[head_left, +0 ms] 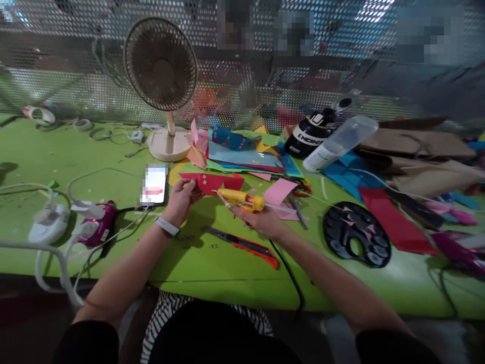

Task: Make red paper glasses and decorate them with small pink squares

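From my feed, the left hand [183,198] pinches the left end of a red paper strip [207,183] between thumb and fingers, while the right hand [256,219] has its fingers curled around a yellow glue gun [242,199]; whether they press the trigger I cannot tell. The gun's long axis runs nearly sideways, its nozzle pointing left towards the left fingertips, just beside the paper; I can't see whether they touch. The strip also stretches sideways, from the left fingertips to behind the gun, matte, with small pale diamonds near the fingers. The gun is smooth plastic, and a translucent glue stick [281,207] juts from its rear, right of the right fingers. Below both sets of fingers in my view lies an orange-handled knife [248,246] with a metal blade. Well beyond the right fingers, a black bottle's [311,132] white band reads ENERG, its remaining lettering unclear
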A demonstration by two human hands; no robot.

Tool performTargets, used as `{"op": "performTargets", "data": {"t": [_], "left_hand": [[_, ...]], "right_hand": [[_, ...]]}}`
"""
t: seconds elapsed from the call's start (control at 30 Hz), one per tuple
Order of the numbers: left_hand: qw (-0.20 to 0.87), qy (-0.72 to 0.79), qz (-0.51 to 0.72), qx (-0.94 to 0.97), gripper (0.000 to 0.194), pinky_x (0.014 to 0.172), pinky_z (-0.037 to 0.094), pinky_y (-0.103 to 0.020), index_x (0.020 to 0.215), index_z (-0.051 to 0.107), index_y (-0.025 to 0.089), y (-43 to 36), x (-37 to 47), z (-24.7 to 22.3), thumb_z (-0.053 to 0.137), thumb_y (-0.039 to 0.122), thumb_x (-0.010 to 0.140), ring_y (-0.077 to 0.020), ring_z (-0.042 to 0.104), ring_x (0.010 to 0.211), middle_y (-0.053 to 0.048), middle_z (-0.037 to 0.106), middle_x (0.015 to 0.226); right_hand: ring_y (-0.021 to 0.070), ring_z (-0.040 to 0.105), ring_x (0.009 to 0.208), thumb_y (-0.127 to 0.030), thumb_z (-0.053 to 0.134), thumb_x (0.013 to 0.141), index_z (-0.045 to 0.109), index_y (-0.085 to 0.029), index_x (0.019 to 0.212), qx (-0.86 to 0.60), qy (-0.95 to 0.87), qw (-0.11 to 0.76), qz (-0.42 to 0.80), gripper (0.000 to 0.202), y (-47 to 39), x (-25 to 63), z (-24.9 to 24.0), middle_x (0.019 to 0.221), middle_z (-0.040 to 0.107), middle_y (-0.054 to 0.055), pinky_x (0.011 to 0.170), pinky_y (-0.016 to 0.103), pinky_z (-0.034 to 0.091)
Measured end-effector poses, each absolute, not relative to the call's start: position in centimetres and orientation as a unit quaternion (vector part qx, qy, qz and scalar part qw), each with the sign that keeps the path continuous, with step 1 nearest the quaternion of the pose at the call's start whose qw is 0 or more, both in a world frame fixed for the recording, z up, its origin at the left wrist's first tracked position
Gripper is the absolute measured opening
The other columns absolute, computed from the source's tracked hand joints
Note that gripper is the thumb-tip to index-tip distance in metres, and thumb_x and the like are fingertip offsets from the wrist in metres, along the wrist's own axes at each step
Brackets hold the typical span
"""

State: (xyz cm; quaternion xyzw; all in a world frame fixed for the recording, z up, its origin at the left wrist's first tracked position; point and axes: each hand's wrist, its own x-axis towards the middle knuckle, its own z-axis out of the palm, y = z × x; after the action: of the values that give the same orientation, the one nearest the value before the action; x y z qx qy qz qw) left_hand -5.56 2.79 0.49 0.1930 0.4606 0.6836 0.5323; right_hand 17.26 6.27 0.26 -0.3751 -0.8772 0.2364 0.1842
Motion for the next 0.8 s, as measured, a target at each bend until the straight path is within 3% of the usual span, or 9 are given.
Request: {"op": "performTargets", "data": {"t": [0.13,0.23,0.53,0.8], "left_hand": [[0.524,0.47,0.679,0.208,0.028,0.067,0.054,-0.028,0.082,0.054,0.019,2.6,-5.3,0.4,0.077,0.032,0.072,-0.0118,0.064,0.061,0.001,0.065,0.068],[0.522,0.473,0.675,0.22,0.029,0.068,0.054,-0.028,0.083,0.054,0.02,2.5,-5.0,0.5,0.076,0.034,0.072,-0.0127,0.065,0.064,0.0,0.067,0.07],[0.516,0.481,0.668,0.238,0.027,0.068,0.055,-0.027,0.086,0.051,0.019,2.2,-4.4,0.8,0.072,0.033,0.077,-0.012,0.067,0.067,0.0,0.069,0.075],[0.517,0.48,0.667,0.242,0.03,0.066,0.055,-0.027,0.086,0.052,0.019,2.1,-4.2,0.8,0.074,0.035,0.074,-0.013,0.067,0.066,-0.001,0.07,0.074]], "right_hand": [[0.0248,0.066,0.081,-0.021,0.054,0.083,0.066,-0.034,0.117,-0.358,-0.904,0.118,0.202,0.038,6.7,16.3,-0.5,0.089,0.071,0.005,0.074,0.043,0.057],[0.0255,0.066,0.078,-0.022,0.054,0.085,0.065,-0.034,0.119,-0.362,-0.902,0.125,0.198,0.038,6.6,16.3,-0.9,0.087,0.071,0.005,0.072,0.044,0.057],[0.0177,0.061,0.056,-0.023,0.055,0.088,0.066,-0.031,0.116,-0.337,-0.906,0.198,0.161,0.031,6.6,16.7,-1.8,0.068,0.067,0.003,0.054,0.031,0.057],[0.0239,0.067,0.084,-0.015,0.057,0.083,0.064,-0.03,0.122,-0.295,-0.923,0.209,0.136,0.043,6.7,16.2,-1.6,0.088,0.072,0.008,0.077,0.039,0.058]]}}
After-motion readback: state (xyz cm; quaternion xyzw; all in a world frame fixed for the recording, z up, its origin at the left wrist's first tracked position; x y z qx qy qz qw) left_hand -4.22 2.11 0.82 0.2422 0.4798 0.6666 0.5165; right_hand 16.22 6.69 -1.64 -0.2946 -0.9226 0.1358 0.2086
